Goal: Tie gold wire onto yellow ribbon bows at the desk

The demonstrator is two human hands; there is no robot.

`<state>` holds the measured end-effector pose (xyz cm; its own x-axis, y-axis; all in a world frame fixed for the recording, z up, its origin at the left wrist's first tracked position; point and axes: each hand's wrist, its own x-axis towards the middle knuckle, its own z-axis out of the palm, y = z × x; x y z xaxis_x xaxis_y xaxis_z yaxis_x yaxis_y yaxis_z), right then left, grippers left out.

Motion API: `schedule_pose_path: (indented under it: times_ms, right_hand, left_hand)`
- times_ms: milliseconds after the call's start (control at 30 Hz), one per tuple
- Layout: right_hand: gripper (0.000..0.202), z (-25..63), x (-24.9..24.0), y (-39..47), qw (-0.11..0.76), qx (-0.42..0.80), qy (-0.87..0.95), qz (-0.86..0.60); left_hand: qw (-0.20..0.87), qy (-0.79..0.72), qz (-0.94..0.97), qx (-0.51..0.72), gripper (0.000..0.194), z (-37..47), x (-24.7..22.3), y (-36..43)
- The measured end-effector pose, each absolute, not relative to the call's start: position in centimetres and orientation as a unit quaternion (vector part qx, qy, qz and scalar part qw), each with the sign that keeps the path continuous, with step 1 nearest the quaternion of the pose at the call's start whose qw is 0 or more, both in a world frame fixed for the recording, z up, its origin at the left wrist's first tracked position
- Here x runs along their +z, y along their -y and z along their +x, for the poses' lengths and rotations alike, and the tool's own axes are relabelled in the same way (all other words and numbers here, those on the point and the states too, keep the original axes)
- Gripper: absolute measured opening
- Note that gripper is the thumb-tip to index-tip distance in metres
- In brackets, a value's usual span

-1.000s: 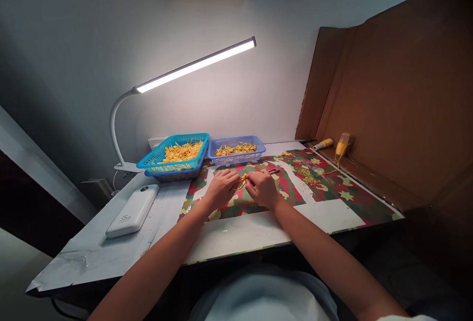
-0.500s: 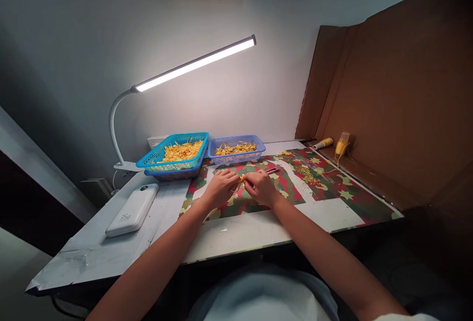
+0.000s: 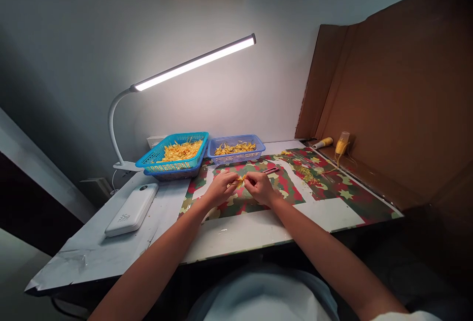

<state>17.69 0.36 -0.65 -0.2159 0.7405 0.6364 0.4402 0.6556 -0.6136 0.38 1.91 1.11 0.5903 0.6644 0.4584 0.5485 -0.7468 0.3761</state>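
Note:
A small yellow piece (image 3: 241,180) is pinched between my two hands above the camouflage-patterned mat (image 3: 254,205). My left hand (image 3: 220,188) closes on its left side, and my right hand (image 3: 260,187) grips it from the right. Fingers cover most of the piece, so its shape is hard to make out. Just beyond my right hand lies a slim dark reddish tool (image 3: 272,170). Behind my hands, a turquoise basket (image 3: 148,160) holds many yellow pieces, stacked on a blue one. A periwinkle basket (image 3: 260,148) beside it holds darker yellow pieces.
A white power bank (image 3: 132,210) lies at the left, near the clamp-on lamp (image 3: 115,136). Thin yellow-green scraps (image 3: 307,175) lie on the mat at the right. Two yarn-wound spools (image 3: 342,144) (image 3: 323,143) stand and lie by the cardboard wall (image 3: 391,99).
The fingers of my left hand have shifted slightly around the yellow piece. My right hand has moved a little to the left. Baskets and tool have stayed in place.

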Motion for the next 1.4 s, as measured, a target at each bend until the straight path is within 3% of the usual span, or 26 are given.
schedule_pose_path:
  times_ms: [433,567,733,867,1067,1400]
  right_hand:
    - [0.021,17.8,-0.8,-0.5,0.475,0.249,0.763,-0.361]
    - [0.017,18.0,-0.7,-0.2,0.443,0.2,0.787,-0.38]
    - [0.027,17.6,-0.8,-0.4,0.433,0.176,0.781,-0.413]
    - [0.029,17.5,-0.9,-0.8,0.461,0.223,0.768,-0.386]
    - [0.022,17.1,-0.5,-0.7,0.524,0.326,0.695,-0.369]
    - [0.023,16.9,-1.1,-1.1,0.549,0.342,0.659,-0.384]
  left_hand:
    - [0.23,-0.365,0.845,0.317,0.026,0.4,0.8,-2.1]
    - [0.21,-0.364,0.852,0.314,0.027,0.4,0.9,-2.0]
    - [0.158,-0.338,0.884,0.283,0.027,0.4,1.2,-1.8]
    - [0.145,-0.334,0.888,0.282,0.027,0.4,1.3,-1.8]
    - [0.206,-0.372,0.846,0.323,0.028,0.5,1.4,-1.7]
    - [0.225,-0.4,0.821,0.34,0.029,0.6,1.3,-1.9]
